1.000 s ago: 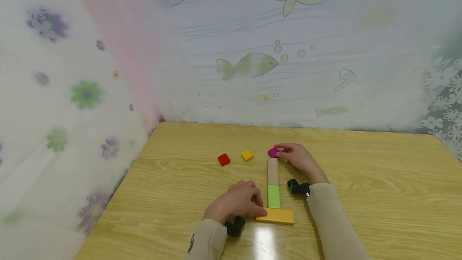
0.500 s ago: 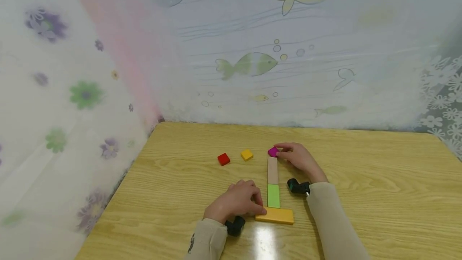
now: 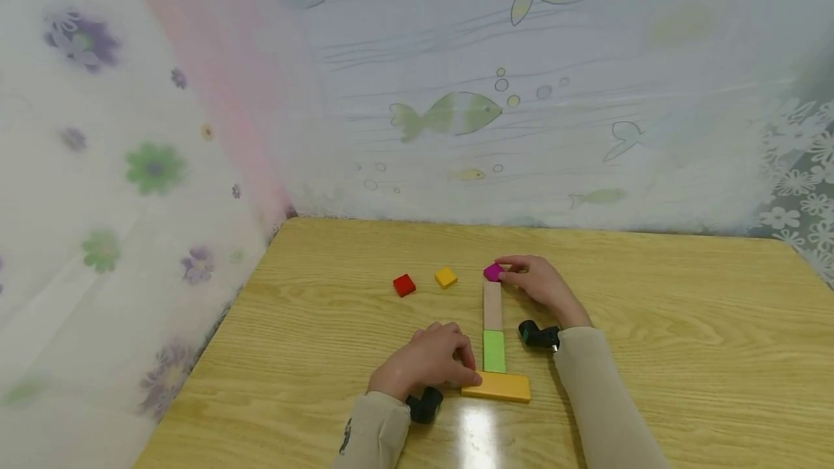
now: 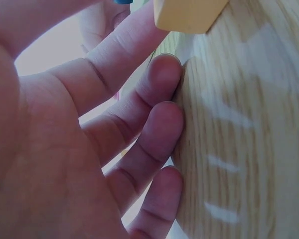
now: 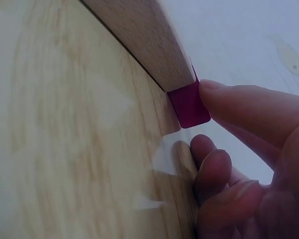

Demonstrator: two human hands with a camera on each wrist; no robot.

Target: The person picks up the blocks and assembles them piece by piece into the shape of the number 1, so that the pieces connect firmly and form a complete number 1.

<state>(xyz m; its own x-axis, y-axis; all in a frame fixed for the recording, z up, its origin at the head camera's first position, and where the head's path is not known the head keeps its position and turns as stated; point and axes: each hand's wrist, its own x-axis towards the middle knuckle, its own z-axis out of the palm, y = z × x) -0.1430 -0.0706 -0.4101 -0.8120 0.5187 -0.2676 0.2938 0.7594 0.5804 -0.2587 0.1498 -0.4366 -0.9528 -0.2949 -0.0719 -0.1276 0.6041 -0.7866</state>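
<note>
A column of toy blocks lies flat on the table in the head view. My left hand (image 3: 430, 359) holds the left end of a long orange block (image 3: 504, 386) at the near end, thumb and index finger at it. Beyond it a green block (image 3: 494, 350) and a plain wooden block (image 3: 492, 305) line up. My right hand (image 3: 539, 284) pinches a small magenta block (image 3: 492, 272) at the column's far end. In the right wrist view, the magenta block (image 5: 189, 105) touches the end of the wooden block (image 5: 147, 42); the index fingertip's contact is hidden there.
A red block (image 3: 405, 285) and a small yellow block (image 3: 446, 278) lie apart, left of the column's far end. Black wrist cameras sit beside both wrists. A curtain printed with fish (image 3: 456, 114) hangs behind the wooden table (image 3: 704, 324), and a flowered one at left.
</note>
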